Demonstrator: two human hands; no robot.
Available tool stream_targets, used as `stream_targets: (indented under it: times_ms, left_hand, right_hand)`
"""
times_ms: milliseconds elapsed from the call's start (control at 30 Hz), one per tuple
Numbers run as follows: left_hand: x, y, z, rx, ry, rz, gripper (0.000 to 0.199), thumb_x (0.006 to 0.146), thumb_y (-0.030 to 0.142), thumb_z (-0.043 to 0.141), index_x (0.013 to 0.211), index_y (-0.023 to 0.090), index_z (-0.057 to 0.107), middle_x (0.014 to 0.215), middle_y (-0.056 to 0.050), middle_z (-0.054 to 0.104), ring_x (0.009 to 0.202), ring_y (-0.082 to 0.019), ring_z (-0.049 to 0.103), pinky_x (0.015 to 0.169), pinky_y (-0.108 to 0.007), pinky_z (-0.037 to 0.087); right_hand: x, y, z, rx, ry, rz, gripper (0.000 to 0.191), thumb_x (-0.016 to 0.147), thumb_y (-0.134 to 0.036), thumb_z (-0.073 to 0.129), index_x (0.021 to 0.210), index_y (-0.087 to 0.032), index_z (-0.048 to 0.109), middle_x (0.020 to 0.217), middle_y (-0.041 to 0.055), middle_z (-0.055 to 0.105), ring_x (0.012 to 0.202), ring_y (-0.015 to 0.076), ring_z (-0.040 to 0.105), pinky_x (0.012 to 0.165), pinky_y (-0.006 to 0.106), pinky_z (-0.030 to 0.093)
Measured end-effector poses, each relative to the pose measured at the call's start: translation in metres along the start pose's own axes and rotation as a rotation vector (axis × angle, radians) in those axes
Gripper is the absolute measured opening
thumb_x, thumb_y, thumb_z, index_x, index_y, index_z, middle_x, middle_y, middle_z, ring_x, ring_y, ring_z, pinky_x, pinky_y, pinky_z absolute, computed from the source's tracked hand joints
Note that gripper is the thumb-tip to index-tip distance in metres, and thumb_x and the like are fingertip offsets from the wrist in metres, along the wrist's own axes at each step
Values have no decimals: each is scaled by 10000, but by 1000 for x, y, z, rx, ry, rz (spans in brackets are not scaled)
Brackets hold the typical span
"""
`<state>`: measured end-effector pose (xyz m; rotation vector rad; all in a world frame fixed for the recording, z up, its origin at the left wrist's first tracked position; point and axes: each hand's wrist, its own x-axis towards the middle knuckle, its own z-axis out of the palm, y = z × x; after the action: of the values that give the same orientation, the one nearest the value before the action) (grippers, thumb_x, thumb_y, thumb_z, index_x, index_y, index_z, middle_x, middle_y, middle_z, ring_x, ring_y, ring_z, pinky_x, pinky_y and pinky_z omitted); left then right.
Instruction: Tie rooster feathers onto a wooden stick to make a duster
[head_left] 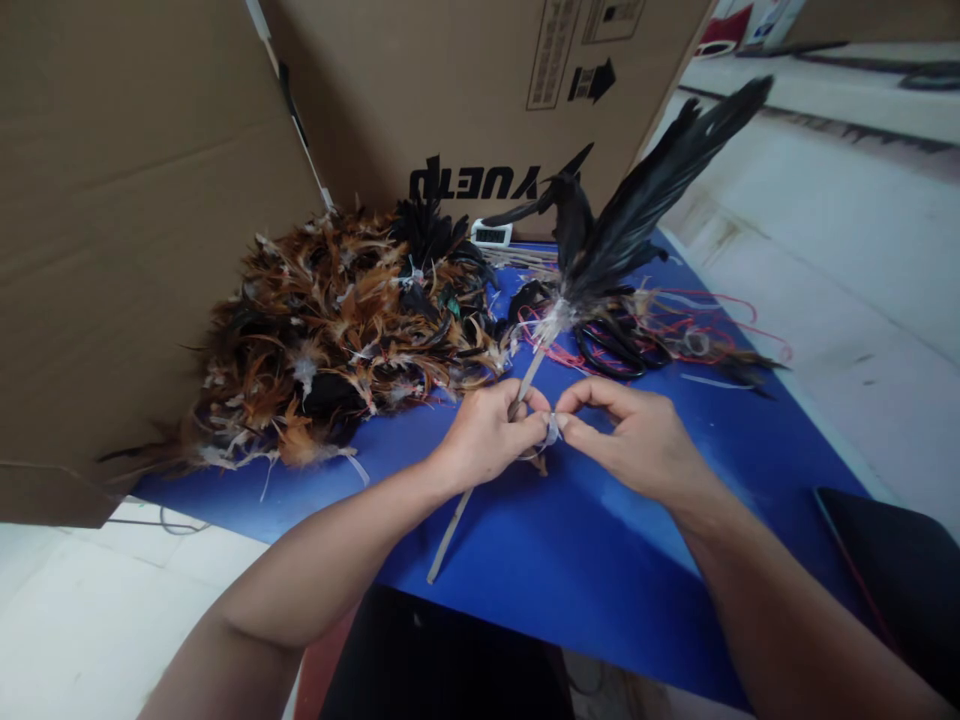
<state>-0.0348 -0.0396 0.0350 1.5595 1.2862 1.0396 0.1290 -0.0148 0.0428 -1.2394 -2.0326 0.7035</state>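
My left hand (491, 430) is closed around a thin stick (451, 535) that slants up and to the right. Long black feathers (637, 220) fan out from its upper end, above whitish fluff and wrapping (555, 320). A small piece of clear plastic strip (552, 432) lies between my hands, touched by the left thumb and forefinger too. My right hand (637, 435) pinches that strip between thumb and forefinger, just right of the stick. Exactly how the strip is folded is hard to make out.
Brown and black feather bundles (337, 330) are heaped at left on the blue table (480, 560). Black-handled scissors (619, 350) and pink string (739, 305) lie at right. Behind stand cardboard (465, 90) and a small digital clock (492, 234). A dark object (892, 570) sits at far right.
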Motion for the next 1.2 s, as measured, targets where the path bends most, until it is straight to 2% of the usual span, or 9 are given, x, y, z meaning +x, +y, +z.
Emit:
stream_targets:
  times_ms: [200, 367, 633, 1033, 1200]
  left_hand:
    - [-1, -2, 0, -26, -20, 1, 124, 740, 245, 546, 802, 147, 587, 534, 69, 445, 461, -45, 374, 452, -168, 309]
    - [0, -1, -1, -1, -26, -1, 126, 737, 242, 548, 800, 145, 596, 521, 74, 418, 470, -50, 353, 449, -175, 292]
    - [-1, -3, -1, 5, -50, 11, 124, 741, 231, 550, 823, 148, 593, 527, 74, 435, 467, -49, 397, 466, -175, 308]
    - [0, -2, -1, 34, -23, 11, 151, 766, 268, 539, 833, 147, 600, 531, 68, 425, 475, -57, 395, 469, -183, 301]
    - [-1, 1, -1, 19, -24, -15, 134, 752, 249, 545, 820, 144, 594, 522, 70, 424, 467, -54, 387, 464, -176, 304]
  right_hand:
    - [3, 0, -3, 116, -75, 19, 46, 683, -226, 570, 655, -204, 599, 637, -20, 611, 601, 121, 547, 567, 231, 408]
    - [5, -1, -3, 231, -129, 77, 69, 690, -238, 562, 639, -198, 584, 601, -27, 587, 564, 107, 521, 541, 225, 395]
    - [5, -2, -4, 272, -173, 136, 71, 670, -237, 569, 618, -190, 573, 569, -39, 544, 536, 88, 464, 517, 214, 366]
    - [4, -3, -1, 248, -76, 101, 46, 658, -219, 560, 622, -195, 576, 587, -28, 571, 540, 99, 498, 511, 220, 387]
    - [4, -1, -3, 214, -78, 72, 50, 676, -224, 574, 636, -198, 588, 603, -20, 590, 562, 111, 521, 526, 227, 405]
